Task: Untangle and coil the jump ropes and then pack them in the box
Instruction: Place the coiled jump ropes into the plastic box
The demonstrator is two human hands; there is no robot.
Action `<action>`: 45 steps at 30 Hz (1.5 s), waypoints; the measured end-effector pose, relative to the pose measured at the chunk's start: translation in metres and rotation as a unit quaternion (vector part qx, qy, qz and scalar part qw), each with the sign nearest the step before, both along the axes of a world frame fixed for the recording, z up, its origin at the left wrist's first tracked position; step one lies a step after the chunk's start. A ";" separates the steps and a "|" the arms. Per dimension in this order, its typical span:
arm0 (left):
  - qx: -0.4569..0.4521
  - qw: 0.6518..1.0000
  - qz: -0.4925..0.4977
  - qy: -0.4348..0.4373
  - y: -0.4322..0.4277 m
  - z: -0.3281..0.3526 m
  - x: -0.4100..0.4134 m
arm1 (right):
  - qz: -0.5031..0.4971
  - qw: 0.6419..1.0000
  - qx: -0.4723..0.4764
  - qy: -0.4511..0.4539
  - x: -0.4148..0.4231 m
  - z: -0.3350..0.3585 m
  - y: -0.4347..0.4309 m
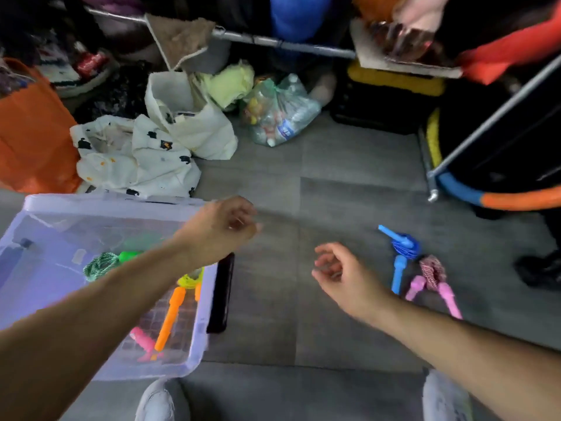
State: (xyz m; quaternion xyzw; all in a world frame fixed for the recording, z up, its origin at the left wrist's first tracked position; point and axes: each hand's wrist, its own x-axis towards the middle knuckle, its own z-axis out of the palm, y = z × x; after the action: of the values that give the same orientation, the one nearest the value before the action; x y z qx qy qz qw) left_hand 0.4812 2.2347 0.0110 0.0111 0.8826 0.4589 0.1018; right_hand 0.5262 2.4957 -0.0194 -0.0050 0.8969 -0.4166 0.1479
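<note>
A clear plastic box (39,205) stands on the floor at the left. Inside lie a coiled green rope (101,264), a yellow rope with orange handles (171,314) and a pink handle (142,340). My left hand (224,226) hovers above the box's right rim, fingers loosely curled, holding nothing. My right hand (340,271) hangs over the bare floor with relaxed, empty fingers. To its right lie a coiled blue jump rope (403,247) and a coiled pink jump rope (432,275), both on the floor.
A black phone-like slab (221,293) lies against the box's right side. White cloth bags (145,150), an orange bag (30,132), a plastic bag of bottles (279,113) and a metal rack (431,189) crowd the back. My shoes (158,402) show at the bottom.
</note>
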 end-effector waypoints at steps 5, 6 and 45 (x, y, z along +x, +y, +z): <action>-0.080 0.988 -0.125 -0.044 0.146 -0.027 -0.024 | -0.073 0.977 0.164 -0.112 0.004 -0.021 0.185; -0.104 0.981 -0.150 -0.061 0.176 -0.039 -0.027 | -0.083 0.973 0.174 -0.129 0.004 -0.025 0.212; 0.184 0.922 -0.007 -0.341 0.335 -0.236 -0.137 | -0.360 0.889 -0.240 -0.147 -0.149 -0.246 0.263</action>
State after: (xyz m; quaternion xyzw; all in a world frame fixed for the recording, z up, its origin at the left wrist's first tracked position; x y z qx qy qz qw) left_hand 0.3440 2.5701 -0.2251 -0.1211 0.6945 0.5886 0.3957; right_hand 0.3773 2.7589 -0.2655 0.3440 0.6777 -0.6401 0.1127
